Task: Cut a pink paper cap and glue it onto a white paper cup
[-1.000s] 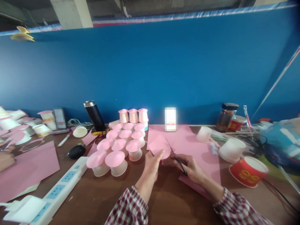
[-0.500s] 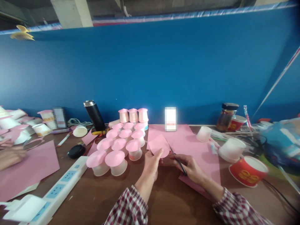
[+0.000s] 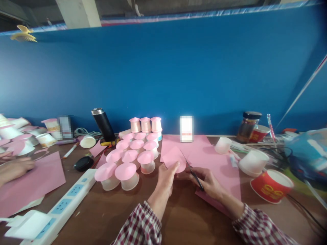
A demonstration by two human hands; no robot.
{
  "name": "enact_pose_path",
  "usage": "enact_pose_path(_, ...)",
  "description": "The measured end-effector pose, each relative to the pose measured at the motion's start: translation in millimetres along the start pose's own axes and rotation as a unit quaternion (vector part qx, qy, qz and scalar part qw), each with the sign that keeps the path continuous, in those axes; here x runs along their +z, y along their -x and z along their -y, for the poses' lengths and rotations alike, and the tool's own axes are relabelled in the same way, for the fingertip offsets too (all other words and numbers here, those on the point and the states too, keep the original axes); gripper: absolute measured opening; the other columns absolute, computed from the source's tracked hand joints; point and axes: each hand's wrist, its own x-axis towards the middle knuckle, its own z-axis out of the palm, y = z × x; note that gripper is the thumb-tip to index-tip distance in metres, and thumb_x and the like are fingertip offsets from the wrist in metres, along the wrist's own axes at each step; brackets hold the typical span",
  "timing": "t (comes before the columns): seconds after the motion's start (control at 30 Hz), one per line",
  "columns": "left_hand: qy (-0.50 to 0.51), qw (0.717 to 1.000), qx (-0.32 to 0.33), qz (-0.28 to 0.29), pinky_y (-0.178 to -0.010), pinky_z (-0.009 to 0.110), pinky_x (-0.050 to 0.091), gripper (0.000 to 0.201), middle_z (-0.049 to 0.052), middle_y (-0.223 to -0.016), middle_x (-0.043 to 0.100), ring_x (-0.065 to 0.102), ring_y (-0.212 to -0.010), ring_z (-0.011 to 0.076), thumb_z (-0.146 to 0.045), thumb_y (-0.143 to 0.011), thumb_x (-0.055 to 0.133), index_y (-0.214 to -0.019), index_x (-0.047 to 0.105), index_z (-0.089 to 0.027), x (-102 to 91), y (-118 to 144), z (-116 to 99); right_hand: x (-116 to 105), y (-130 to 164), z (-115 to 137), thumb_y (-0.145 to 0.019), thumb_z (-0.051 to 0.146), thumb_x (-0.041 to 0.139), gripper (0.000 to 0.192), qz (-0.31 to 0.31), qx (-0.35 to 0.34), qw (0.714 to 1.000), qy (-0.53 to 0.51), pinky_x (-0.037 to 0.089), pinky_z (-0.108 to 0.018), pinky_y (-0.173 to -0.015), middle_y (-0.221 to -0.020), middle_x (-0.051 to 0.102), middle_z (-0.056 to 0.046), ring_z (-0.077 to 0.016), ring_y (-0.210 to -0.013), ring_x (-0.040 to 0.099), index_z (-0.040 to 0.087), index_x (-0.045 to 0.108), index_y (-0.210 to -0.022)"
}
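Left hand (image 3: 165, 180) tight on pink paper (image 3: 173, 157); scissors (image 3: 195, 177) in right hand (image 3: 209, 183) at paper's edge

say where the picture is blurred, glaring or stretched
Head view, centre: the upright screen is pixelated and glaring white; head view, right edge: the blue bag looks smeared, and the red cup seems stretched by wide-angle distortion; head view, middle: the scissors in the right hand are slightly soft but readable.
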Motion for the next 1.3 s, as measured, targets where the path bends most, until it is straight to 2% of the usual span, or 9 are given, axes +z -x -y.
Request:
enact_pose_path(0.37, 0.001, 1.0, -0.003, 0.001, -0.045, 0.019, 0.039, 0.034, 0.006, -0.068, 0.065, 0.053, -0.053, 0.0094, -0.034, -0.061, 0.077, -0.083, 0.067, -0.009, 0.3, -0.2, 0.2, -0.4, -1.1, 2.4, -0.086, 0.043, 0.054, 0.037, 0.01, -0.006, 1.0, -0.005, 0.035, -0.02, -0.045, -0.062, 0.06, -0.001, -0.0091, -0.05, 0.044, 0.014, 0.069, -0.105)
enact_pose_path(0.57, 0.003, 1.0, -0.01, -0.01, -0.043, 0.019, 0.038, 0.032, 0.005, -0.067, 0.066, 0.052, -0.051, 0.0085, -0.031, -0.06, 0.078, -0.081, 0.067, -0.01, 1.9, 1.7, -3.7, -1.5, 0.0, 4.5, -0.086, 0.044, 0.053, 0.039, 0.014, -0.009, 1.0, -0.008, 0.042, -0.023, -0.053, -0.074, 0.065, -0.005, -0.0123, -0.058, 0.051, 0.014, 0.067, -0.107)
enact_pose_path(0.8, 0.007, 1.0, -0.013, -0.014, -0.041, 0.019, 0.035, 0.032, 0.002, -0.061, 0.063, 0.048, -0.046, 0.007, -0.032, -0.058, 0.079, -0.076, 0.066, -0.01, 1.0, 0.4, -4.5, -2.4, -0.6, -3.1, -0.083, 0.046, 0.056, 0.044, -0.021, 0.011, 1.0, 0.013, 0.036, -0.021, -0.048, -0.065, 0.06, -0.002, -0.0097, -0.053, 0.044, 0.01, 0.066, -0.106)
enact_pose_path(1.1, 0.003, 1.0, -0.012, -0.013, -0.04, 0.018, 0.033, 0.03, 0.001, -0.058, 0.06, 0.045, -0.044, 0.0059, -0.032, -0.059, 0.078, -0.074, 0.065, -0.009, 1.7, 1.0, -7.1, -1.7, -0.3, -2.9, -0.083, 0.048, 0.056, 0.045, -0.016, 0.018, 1.0, 0.003, 0.038, -0.022, -0.048, -0.067, 0.063, -0.003, -0.011, -0.053, 0.048, 0.011, 0.067, -0.106)
enact_pose_path(1.3, 0.006, 1.0, -0.001, -0.011, -0.04, 0.018, 0.033, 0.029, 0.0, -0.056, 0.059, 0.042, -0.043, 0.0051, -0.032, -0.059, 0.078, -0.073, 0.065, -0.01, 0.9, -0.1, -5.6, -2.3, -0.8, -0.6, -0.084, 0.045, 0.055, 0.04, -0.013, -0.003, 1.0, 0.012, 0.046, -0.025, -0.061, -0.073, 0.065, -0.005, -0.0164, -0.068, 0.056, 0.013, 0.068, -0.106)
